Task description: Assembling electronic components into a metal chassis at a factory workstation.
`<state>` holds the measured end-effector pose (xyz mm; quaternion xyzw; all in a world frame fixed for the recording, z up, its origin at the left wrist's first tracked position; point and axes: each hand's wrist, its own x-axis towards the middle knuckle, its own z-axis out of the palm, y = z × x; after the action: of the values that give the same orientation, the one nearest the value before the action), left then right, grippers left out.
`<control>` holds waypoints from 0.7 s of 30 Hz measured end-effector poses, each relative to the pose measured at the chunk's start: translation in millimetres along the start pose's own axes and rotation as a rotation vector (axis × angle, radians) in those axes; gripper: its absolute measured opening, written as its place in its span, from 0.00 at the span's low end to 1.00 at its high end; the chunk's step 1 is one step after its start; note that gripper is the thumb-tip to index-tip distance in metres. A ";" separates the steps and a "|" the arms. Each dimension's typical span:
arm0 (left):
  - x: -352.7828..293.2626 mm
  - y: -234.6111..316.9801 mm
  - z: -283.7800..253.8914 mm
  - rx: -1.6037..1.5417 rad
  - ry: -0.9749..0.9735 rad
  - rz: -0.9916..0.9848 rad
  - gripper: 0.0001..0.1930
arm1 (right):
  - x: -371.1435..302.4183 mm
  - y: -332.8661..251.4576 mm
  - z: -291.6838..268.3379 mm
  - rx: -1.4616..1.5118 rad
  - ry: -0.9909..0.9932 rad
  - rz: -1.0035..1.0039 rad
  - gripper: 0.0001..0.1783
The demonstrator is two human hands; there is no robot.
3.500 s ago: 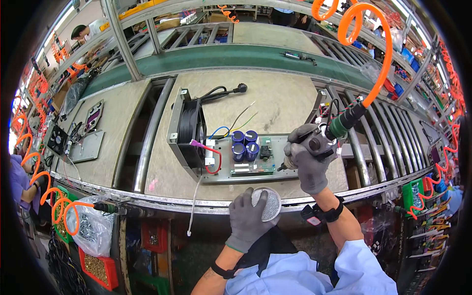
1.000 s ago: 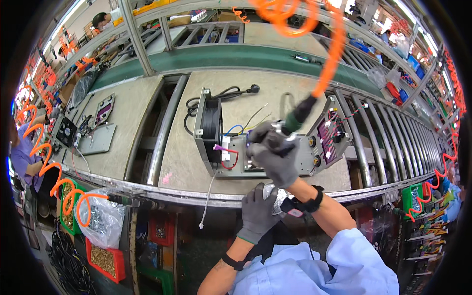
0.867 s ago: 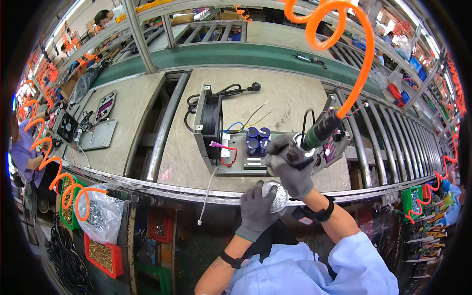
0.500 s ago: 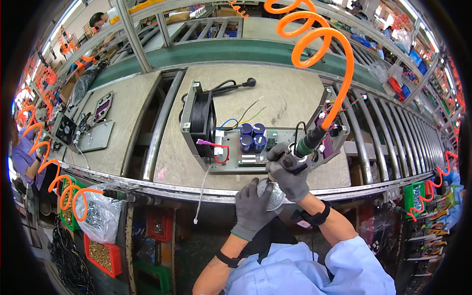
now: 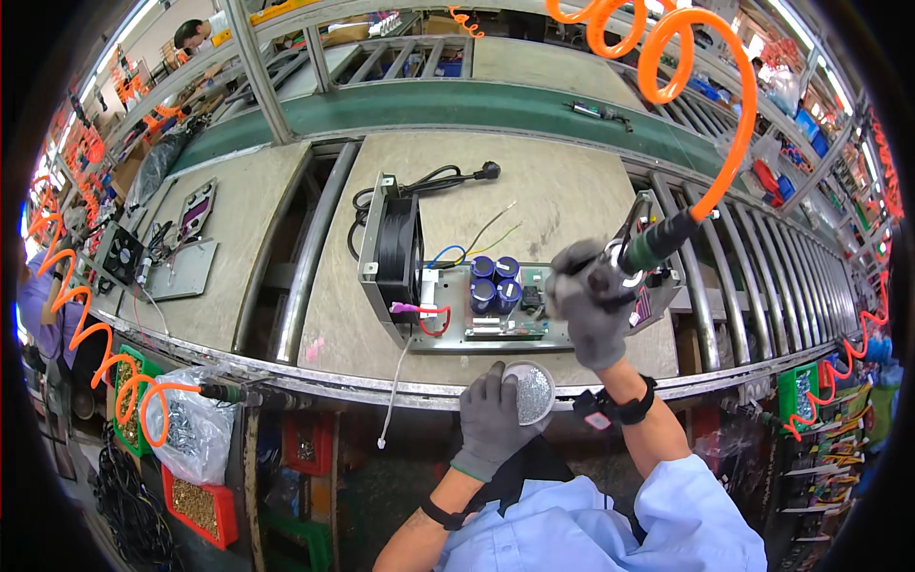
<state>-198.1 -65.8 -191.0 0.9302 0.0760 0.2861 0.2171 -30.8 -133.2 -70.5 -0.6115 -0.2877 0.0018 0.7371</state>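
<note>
My left hand (image 5: 488, 419), in a grey glove, grips a round, pale bowl of small screws (image 5: 536, 391) at the bench's front edge. The gloved right hand (image 5: 593, 310) is wrapped round an air screwdriver (image 5: 658, 240) with a green band and an orange coiled hose. It hovers over the right part of an open metal chassis (image 5: 448, 336), and the tool's tip is hidden. A black fan (image 5: 398, 243) stands at the chassis's left end. Blue cylindrical capacitors (image 5: 495, 283) rise from the board in the middle, with loose wires behind them.
A black power cord (image 5: 457, 175) lies behind the fan. Metal rollers (image 5: 762, 276) flank the board on the right. Another partly assembled unit (image 5: 191, 257) is at left. Below the bench edge hang a bag of screws (image 5: 197, 429) and a red bin (image 5: 200, 505). Another tool (image 5: 599, 112) lies on the green belt.
My right hand has risen with the air screwdriver, away from the screw bowl and forward over the chassis. The bowl, partly covered before, now shows more fully in my left hand.
</note>
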 end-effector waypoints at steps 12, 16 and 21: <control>5.9 1.4 -5.1 0.039 -0.078 -0.033 0.36 | 88.9 33.2 12.9 0.013 0.256 -0.077 0.10; 4.8 0.6 -4.1 0.040 -0.072 -0.031 0.36 | 92.6 40.2 10.8 0.010 0.204 -0.124 0.09; 5.1 3.2 -5.3 0.050 -0.109 -0.043 0.36 | 90.7 41.0 8.6 -0.049 0.187 -0.031 0.07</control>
<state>-196.8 -65.4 -183.1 0.9477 0.0913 0.2283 0.2036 55.5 -83.0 -68.5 -0.6222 -0.2273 -0.0737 0.7455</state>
